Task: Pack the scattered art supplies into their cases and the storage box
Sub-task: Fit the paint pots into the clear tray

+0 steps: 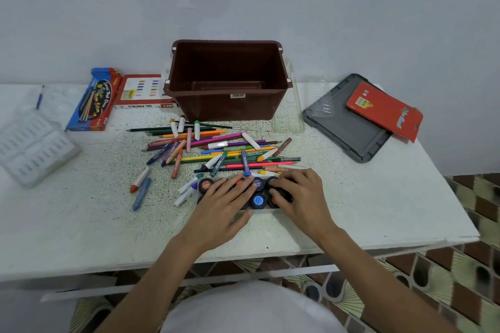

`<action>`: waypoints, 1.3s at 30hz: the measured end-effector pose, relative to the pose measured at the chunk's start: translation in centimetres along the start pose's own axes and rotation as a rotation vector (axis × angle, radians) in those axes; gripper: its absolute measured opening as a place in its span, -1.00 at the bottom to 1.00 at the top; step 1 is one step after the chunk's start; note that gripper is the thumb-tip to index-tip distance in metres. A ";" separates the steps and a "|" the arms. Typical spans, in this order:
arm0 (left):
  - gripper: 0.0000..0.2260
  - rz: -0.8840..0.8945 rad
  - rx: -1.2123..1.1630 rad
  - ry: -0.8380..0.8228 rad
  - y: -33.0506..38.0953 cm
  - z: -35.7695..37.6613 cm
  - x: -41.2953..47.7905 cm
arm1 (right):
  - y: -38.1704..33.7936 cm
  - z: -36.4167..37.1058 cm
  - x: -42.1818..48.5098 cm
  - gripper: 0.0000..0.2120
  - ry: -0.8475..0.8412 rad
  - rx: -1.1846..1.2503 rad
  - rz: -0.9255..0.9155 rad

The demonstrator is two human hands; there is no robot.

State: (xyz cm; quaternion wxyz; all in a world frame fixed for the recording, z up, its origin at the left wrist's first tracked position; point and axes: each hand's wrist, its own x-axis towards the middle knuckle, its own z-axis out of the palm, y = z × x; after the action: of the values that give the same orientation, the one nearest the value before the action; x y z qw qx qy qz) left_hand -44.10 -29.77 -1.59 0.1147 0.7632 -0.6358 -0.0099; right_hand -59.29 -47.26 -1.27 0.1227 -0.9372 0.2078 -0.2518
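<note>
A clear tray of black poster paint pots lies in front of me; a blue-labelled pot (258, 200) and a red-labelled pot (206, 184) show between my hands. My left hand (227, 203) rests over the pots with its thumb on the tray's near edge. My right hand (300, 194) curls its fingers around a black pot at the tray's right end. Behind them is a pile of coloured pencils, pens and crayons (216, 149). The empty brown storage box (230, 108) stands at the back centre.
Left of the box lie a red oil pastels case (140, 92), a blue brush box (93, 101), a white palette (59, 100) and white plastic inserts (32, 146). On the right are a clear cover (289, 113), the grey lid (349, 127) and a red case (384, 109).
</note>
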 end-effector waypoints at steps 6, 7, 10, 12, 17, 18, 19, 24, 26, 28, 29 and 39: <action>-0.49 -0.001 0.005 -0.006 -0.1 0.0 0.0 | -1.5 -0.1 0.8 -0.74 -0.004 -0.030 0.081; -0.49 0.000 0.007 -0.007 -0.1 0.0 0.1 | -1.6 -0.1 1.0 -0.75 -0.015 -0.042 0.084; -0.49 0.000 0.007 -0.010 -0.1 0.0 0.1 | -1.5 -0.1 1.3 -0.80 -0.038 -0.042 0.095; -0.49 0.002 0.005 -0.011 0.0 0.0 0.0 | -1.4 -0.2 1.3 -0.80 -0.059 -0.010 0.096; -0.49 0.001 0.013 -0.018 0.0 -0.1 0.1 | -1.0 -0.7 0.3 -0.74 -0.045 -0.007 0.006; -0.49 0.000 0.013 -0.018 0.0 -0.2 0.1 | -0.8 -0.8 -0.1 -0.72 -0.029 -0.034 -0.035; -0.48 -0.003 0.011 -0.016 0.1 -0.2 0.1 | -0.8 -0.8 -0.6 -0.68 -0.024 -0.065 -0.086; -0.47 0.012 0.058 -0.026 0.6 -0.1 0.1 | -0.5 -0.8 -3.5 -0.37 -0.252 -0.257 -0.209; -0.47 0.011 0.086 -0.035 0.6 0.0 0.0 | -0.5 -0.7 -3.7 -0.33 -0.291 -0.286 -0.213; -0.47 0.015 0.087 -0.043 0.5 0.0 0.1 | -0.4 -0.7 -3.6 -0.34 -0.300 -0.282 -0.218; -0.47 0.018 0.086 -0.048 0.4 0.0 0.2 | -0.4 -0.7 -3.5 -0.34 -0.297 -0.272 -0.218; -0.50 0.045 0.006 0.013 1.4 -0.4 0.7 | 1.7 -2.2 -3.3 -0.76 0.017 -0.053 -0.160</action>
State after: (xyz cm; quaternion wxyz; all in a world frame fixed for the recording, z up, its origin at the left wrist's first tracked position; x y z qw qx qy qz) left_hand -45.26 -30.65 -0.86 0.1168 0.7491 -0.6520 -0.0003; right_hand -63.56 -47.56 -1.33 0.0756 -0.9515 0.1399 -0.2634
